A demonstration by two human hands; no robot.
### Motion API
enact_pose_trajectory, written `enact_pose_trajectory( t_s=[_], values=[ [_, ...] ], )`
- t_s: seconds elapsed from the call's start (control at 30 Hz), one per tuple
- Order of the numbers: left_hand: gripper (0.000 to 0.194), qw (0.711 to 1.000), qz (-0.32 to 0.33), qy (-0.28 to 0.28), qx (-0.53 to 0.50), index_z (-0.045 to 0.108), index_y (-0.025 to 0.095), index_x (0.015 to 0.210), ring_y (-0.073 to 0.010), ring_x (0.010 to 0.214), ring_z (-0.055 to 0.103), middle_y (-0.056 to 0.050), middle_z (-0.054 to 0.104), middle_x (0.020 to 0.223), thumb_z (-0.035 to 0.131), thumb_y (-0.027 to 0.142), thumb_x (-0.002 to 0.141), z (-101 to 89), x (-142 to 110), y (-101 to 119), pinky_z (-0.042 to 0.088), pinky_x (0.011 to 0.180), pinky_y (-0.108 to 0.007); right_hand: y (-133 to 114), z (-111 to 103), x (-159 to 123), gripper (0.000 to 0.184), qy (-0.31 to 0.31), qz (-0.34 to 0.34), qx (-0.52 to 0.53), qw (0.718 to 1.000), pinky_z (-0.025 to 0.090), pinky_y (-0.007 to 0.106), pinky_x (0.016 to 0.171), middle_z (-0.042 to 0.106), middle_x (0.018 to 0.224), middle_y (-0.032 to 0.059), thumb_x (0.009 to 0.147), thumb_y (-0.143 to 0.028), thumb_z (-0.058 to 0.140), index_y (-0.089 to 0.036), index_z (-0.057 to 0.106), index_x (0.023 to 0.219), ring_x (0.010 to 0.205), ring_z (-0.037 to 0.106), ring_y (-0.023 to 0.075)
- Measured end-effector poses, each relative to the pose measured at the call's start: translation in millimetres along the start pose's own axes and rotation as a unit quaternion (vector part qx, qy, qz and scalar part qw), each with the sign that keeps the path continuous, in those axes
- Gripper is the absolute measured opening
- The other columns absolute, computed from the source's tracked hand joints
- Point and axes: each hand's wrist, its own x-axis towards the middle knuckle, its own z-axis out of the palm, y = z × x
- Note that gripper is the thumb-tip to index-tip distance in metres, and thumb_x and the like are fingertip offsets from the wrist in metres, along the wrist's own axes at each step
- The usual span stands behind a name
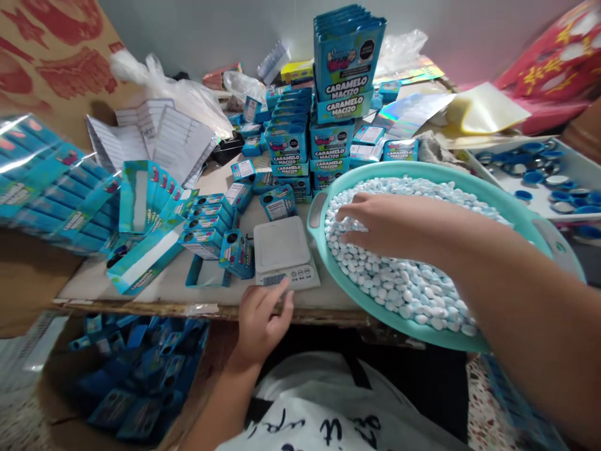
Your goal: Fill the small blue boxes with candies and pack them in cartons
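Pale candies (pixel 399 282) lie in the oval tub (pixel 399 321), its long axis left to right, directly under the nearer right hand (pixel 370 219); whether its grip is closed, I cannot tell. The left hand (pixel 263 316), loosely open, reaches the scale (pixel 282 243).

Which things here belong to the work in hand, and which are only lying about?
Probably in use: candies, tub, scale, small boxes; right hand at the candies, left hand by the scale.

Probably just lying about: papers, plastic bag, shiny sheets.

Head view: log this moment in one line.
left hand: at front edge of white scale | right hand: at pale candies in teal tub | blue boxes: stacked behind scale
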Motion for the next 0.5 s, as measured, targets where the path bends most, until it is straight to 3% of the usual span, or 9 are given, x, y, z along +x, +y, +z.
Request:
enact_pose_trajectory(
  t_s=[0.1, 0.17, 0.23, 0.3, 0.37, 0.5],
  values=[
    [0.066, 0.984, -0.096, 0.144, 0.040, 0.050, 0.019, 0.145, -0.0210, 0.091, 0.062, -0.007, 0.063, 0.104, 0.078, 0.029, 0.086, -11.6, 0.9, -9.9, 0.054, 0.087, -0.036, -17.7, -15.4, 4.6, 0.031, -0.008, 0.042, -0.084, 0.996, 0.048, 0.039, 0.066, 0.070, 0.099, 0.0172, 0.102, -0.036, 0.049, -0.016, 0.070, 0.110, 0.085, 0.070, 0.0335],
    [0.091, 0.969, -0.181, 0.152, 0.075, 0.039, 0.014, 0.154, -0.0266, 0.107, 0.060, -0.016, 0.057, 0.124, 0.083, 0.045, 0.080, -19.7, 10.2, -21.1, 0.055, 0.092, -0.040, -27.1, -20.6, 9.0, 0.028, -0.009, 0.033, -0.097, 0.995, 0.049, 0.040, 0.066, 0.070, 0.094, 0.0171, 0.102, -0.034, 0.048, -0.015, 0.069, 0.105, 0.085, 0.070, 0.0344],
    [0.102, 0.961, -0.246, 0.099, 0.084, 0.035, 0.013, 0.157, -0.0306, 0.118, 0.059, -0.020, 0.055, 0.135, 0.082, 0.056, 0.078, -25.2, 22.5, -33.1, 0.055, 0.094, -0.042, -28.8, -17.7, 13.5, 0.027, -0.015, 0.014, -0.082, 0.996, 0.049, 0.040, 0.066, 0.070, 0.096, 0.0172, 0.101, -0.033, 0.050, -0.014, 0.066, 0.111, 0.084, 0.071, 0.0339],
    [0.092, 0.956, -0.279, 0.043, 0.087, 0.041, 0.017, 0.156, -0.0326, 0.122, 0.060, -0.018, 0.059, 0.136, 0.078, 0.056, 0.081, -26.9, 33.4, -43.5, 0.053, 0.099, -0.044, -23.0, -8.8, 16.6, 0.031, -0.016, -0.005, -0.065, 0.998, 0.050, 0.041, 0.069, 0.071, 0.099, 0.0177, 0.100, -0.035, 0.051, -0.014, 0.065, 0.117, 0.085, 0.071, 0.0341],
    [0.074, 0.955, -0.279, 0.025, 0.098, 0.050, 0.020, 0.151, -0.0331, 0.123, 0.062, -0.015, 0.064, 0.132, 0.072, 0.051, 0.087, -26.0, 40.5, -51.1, 0.052, 0.103, -0.045, -13.9, 0.4, 16.8, 0.033, -0.006, -0.025, -0.049, 0.998, 0.052, 0.043, 0.074, 0.071, 0.107, 0.0183, 0.100, -0.036, 0.052, -0.016, 0.065, 0.122, 0.091, 0.071, 0.0354],
    [0.061, 0.964, -0.221, 0.108, 0.103, 0.060, 0.015, 0.142, -0.0321, 0.121, 0.064, -0.015, 0.068, 0.126, 0.066, 0.046, 0.091, -23.3, 52.2, -58.6, 0.051, 0.105, -0.044, -6.1, 1.7, 7.1, 0.036, 0.010, -0.049, -0.023, 0.998, 0.053, 0.045, 0.085, 0.069, 0.126, 0.0169, 0.101, -0.031, 0.051, -0.021, 0.065, 0.132, 0.103, 0.070, 0.0345]
  ],
)
